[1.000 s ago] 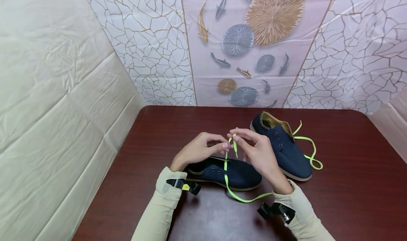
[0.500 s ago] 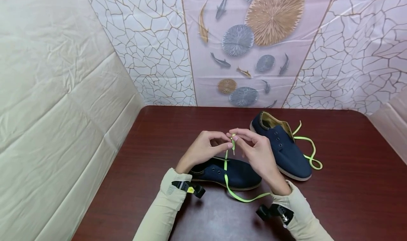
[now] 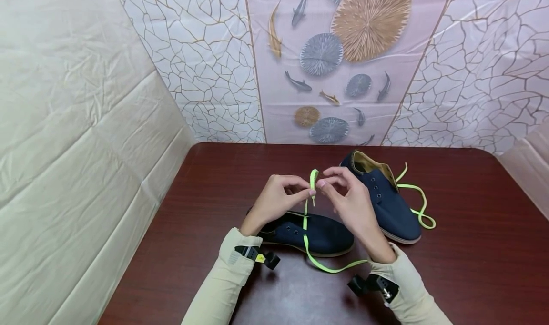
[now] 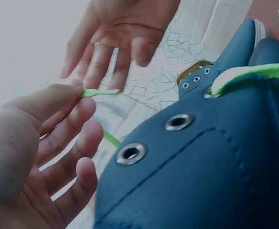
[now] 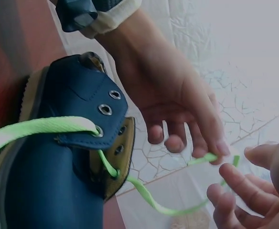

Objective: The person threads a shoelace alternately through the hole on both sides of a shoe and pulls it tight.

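A dark blue shoe (image 3: pixel 328 234) lies sideways on the table, toe to the right. A flat neon yellow-green shoelace (image 3: pixel 314 176) runs through one pair of its eyelets and rises above it. My left hand (image 3: pixel 276 198) pinches the lace near its free end between thumb and index finger. In the left wrist view the lace tip (image 4: pixel 101 92) sticks out past those fingertips. My right hand (image 3: pixel 352 206) is held just right of the raised lace loop. Its thumb and index finger are parted, as the right wrist view also shows beside the lace (image 5: pixel 236 161).
A second dark blue shoe (image 3: pixel 392 210) stands at the back right, with a yellow-green lace (image 3: pixel 422 201) trailing off its right side. The other lace end (image 3: pixel 334 270) lies on the dark red table (image 3: pixel 472 248). Patterned cloth (image 3: pixel 214 67) hangs behind.
Both hands were at the lace before. Now the left hand alone pinches it, and the right fingers have let go, opened and risen slightly. The lace loop stands higher above the left fingertips.
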`<action>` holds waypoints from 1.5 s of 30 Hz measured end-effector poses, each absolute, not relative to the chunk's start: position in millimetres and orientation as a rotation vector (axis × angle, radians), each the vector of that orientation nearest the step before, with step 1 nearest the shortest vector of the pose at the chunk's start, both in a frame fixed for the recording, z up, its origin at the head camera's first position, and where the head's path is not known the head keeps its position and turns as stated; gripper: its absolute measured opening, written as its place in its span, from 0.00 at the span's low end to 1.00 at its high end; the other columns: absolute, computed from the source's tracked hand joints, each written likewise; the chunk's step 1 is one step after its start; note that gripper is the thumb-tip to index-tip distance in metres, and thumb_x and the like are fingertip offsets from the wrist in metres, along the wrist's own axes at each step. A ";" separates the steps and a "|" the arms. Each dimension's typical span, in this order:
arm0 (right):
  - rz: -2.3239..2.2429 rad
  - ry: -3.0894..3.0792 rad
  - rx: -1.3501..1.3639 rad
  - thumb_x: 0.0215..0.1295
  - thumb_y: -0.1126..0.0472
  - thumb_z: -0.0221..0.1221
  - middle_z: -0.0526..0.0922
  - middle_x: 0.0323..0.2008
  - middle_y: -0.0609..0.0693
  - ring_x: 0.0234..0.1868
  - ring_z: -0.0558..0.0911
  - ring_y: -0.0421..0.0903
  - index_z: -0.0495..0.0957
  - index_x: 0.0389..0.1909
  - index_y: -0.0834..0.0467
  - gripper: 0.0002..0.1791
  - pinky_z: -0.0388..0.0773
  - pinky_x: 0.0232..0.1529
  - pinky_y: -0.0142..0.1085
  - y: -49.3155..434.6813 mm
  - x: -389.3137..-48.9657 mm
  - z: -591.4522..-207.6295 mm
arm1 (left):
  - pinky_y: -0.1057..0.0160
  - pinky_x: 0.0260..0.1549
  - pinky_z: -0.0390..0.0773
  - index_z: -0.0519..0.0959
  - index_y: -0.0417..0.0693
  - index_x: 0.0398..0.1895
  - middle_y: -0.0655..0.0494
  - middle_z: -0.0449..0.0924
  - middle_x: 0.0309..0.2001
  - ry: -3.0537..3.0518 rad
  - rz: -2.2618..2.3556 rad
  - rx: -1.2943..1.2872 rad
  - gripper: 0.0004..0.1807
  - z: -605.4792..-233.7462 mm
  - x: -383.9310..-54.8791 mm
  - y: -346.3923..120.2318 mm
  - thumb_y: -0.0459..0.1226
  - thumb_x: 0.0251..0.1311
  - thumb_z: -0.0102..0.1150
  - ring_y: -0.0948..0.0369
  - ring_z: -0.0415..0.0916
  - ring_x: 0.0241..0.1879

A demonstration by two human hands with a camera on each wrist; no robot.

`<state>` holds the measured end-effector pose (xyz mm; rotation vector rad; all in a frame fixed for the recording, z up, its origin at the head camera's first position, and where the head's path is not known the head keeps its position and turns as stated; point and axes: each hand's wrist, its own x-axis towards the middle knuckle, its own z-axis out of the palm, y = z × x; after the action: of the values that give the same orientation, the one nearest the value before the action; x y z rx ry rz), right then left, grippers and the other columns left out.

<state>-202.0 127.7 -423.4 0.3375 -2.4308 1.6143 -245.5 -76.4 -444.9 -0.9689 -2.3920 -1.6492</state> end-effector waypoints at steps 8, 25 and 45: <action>1.676 -2.537 0.365 0.77 0.52 0.63 0.81 0.33 0.54 0.18 0.75 0.51 0.84 0.52 0.56 0.13 0.74 0.19 0.37 129.7 -202.4 -423.7 | 0.62 0.28 0.82 0.91 0.48 0.38 0.61 0.88 0.33 -2.342 -1.614 -0.937 0.03 -442.5 -246.3 -80.4 0.37 0.66 0.73 0.61 0.81 0.26; 1.534 -2.612 0.435 0.73 0.63 0.67 0.86 0.33 0.51 0.15 0.77 0.47 0.86 0.45 0.56 0.04 0.77 0.21 0.38 124.5 -205.0 -425.9 | 0.60 0.25 0.84 0.91 0.48 0.40 0.53 0.90 0.33 -2.338 -1.723 -0.876 0.03 -441.0 -244.6 -81.1 0.36 0.68 0.71 0.59 0.84 0.24; 1.320 -2.576 0.545 0.71 0.62 0.69 0.83 0.26 0.46 0.19 0.75 0.40 0.86 0.41 0.57 0.03 0.73 0.22 0.33 119.5 -201.3 -433.9 | 0.62 0.33 0.84 0.90 0.48 0.36 0.62 0.87 0.34 -2.402 -1.542 -1.018 0.03 -434.6 -245.2 -86.8 0.37 0.67 0.72 0.68 0.83 0.33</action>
<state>-201.3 119.5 -433.9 0.5452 -2.5765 1.3203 -245.2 -86.8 -434.6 -1.0178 -2.4023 -1.5420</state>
